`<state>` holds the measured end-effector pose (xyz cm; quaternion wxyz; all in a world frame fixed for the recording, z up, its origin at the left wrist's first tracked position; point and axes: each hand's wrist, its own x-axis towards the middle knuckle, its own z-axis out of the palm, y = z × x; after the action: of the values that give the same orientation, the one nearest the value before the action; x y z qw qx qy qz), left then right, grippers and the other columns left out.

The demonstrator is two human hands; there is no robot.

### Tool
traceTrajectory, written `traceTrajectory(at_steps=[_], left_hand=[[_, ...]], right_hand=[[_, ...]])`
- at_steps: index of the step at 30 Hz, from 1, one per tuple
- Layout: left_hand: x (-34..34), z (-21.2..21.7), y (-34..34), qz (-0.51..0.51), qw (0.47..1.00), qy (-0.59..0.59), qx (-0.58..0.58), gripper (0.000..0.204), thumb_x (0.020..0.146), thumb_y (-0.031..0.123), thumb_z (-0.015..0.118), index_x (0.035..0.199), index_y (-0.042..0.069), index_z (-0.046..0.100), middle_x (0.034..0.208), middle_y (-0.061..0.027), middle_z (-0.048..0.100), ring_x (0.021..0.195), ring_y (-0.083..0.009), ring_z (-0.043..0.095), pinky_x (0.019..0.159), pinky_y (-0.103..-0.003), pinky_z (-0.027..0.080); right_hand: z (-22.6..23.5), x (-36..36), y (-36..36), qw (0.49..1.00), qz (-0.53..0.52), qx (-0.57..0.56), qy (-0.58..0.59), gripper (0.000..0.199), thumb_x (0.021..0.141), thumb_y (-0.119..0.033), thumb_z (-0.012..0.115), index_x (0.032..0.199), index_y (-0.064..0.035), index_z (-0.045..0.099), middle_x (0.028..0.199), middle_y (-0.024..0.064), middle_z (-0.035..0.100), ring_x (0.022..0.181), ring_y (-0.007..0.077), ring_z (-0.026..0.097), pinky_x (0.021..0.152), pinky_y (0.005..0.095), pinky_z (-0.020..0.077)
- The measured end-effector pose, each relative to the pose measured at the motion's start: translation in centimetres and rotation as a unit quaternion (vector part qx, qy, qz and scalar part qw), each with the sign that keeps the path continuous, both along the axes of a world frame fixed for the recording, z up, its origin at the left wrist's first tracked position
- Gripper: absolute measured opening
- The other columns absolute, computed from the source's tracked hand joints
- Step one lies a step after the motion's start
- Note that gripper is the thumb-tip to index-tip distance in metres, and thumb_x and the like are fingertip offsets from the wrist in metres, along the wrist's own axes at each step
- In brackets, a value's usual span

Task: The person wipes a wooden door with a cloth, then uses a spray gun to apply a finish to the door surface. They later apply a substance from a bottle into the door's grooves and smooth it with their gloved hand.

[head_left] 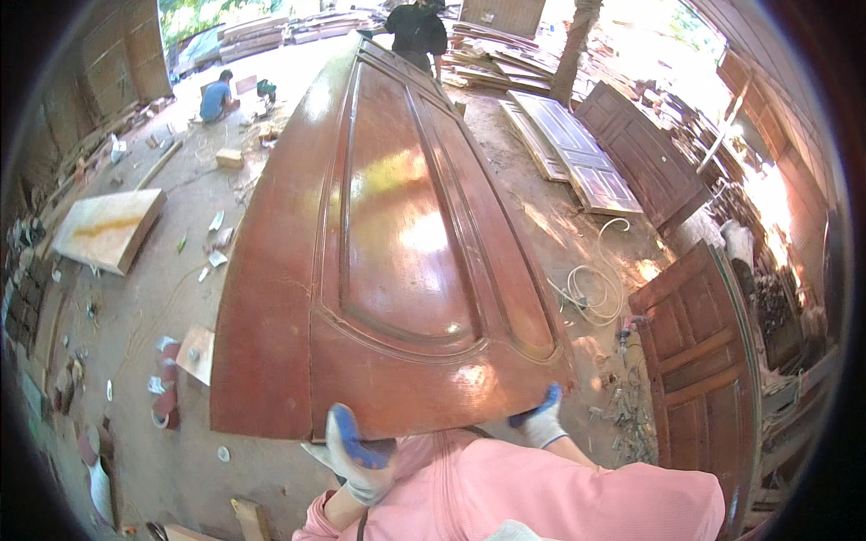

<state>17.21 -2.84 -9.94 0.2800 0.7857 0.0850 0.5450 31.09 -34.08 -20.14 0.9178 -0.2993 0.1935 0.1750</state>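
Observation:
A large, glossy red-brown wooden door with raised panel mouldings stretches away from me, its near end at my waist. My left hand, in a white glove with blue coating, grips the near edge toward the left, its thumb up against the face. At the near right corner my right hand, gloved the same way, holds the edge. The fingers beneath the door are hidden on both sides. A person in black stands at the door's far end; whether their hands touch it is hard to see.
Panelled doors lean on the right, near a coiled pale hose. A thick wooden slab lies at left, with sanding-belt-like strips and scraps on the floor. A person in blue crouches far left. Stacked boards stand behind.

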Motion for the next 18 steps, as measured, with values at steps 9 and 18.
traceTrajectory(at_steps=[9, 18], left_hand=[[-2.6, -9.0, 6.7, -0.174, 0.623, -0.132, -0.751, 0.038, 0.101, 0.032, 0.055, 0.133, 0.01, 0.055, 0.135, -0.0064, 0.057, 0.126, -0.0231, 0.052, 0.109, -0.044, 0.043], [-6.5, -17.6, 13.2, -0.138, 0.49, -0.065, -0.858, 0.059, 0.093, 0.052, 0.061, 0.14, 0.016, 0.055, 0.142, -0.006, 0.057, 0.129, -0.0303, 0.053, 0.11, -0.053, 0.041]], right_hand=[[-5.1, -2.7, 7.2, 0.986, 0.105, 0.06, 0.116, 0.102, 0.079, -0.093, 0.023, 0.155, -0.027, 0.037, 0.16, 0.0005, 0.038, 0.148, 0.0306, 0.03, 0.121, 0.0536, 0.0216], [-12.4, -7.9, 12.3, 0.923, -0.086, -0.178, 0.332, 0.101, 0.077, -0.093, 0.033, 0.15, -0.0242, 0.045, 0.156, -0.0003, 0.045, 0.144, 0.0293, 0.037, 0.12, 0.0518, 0.0255]])
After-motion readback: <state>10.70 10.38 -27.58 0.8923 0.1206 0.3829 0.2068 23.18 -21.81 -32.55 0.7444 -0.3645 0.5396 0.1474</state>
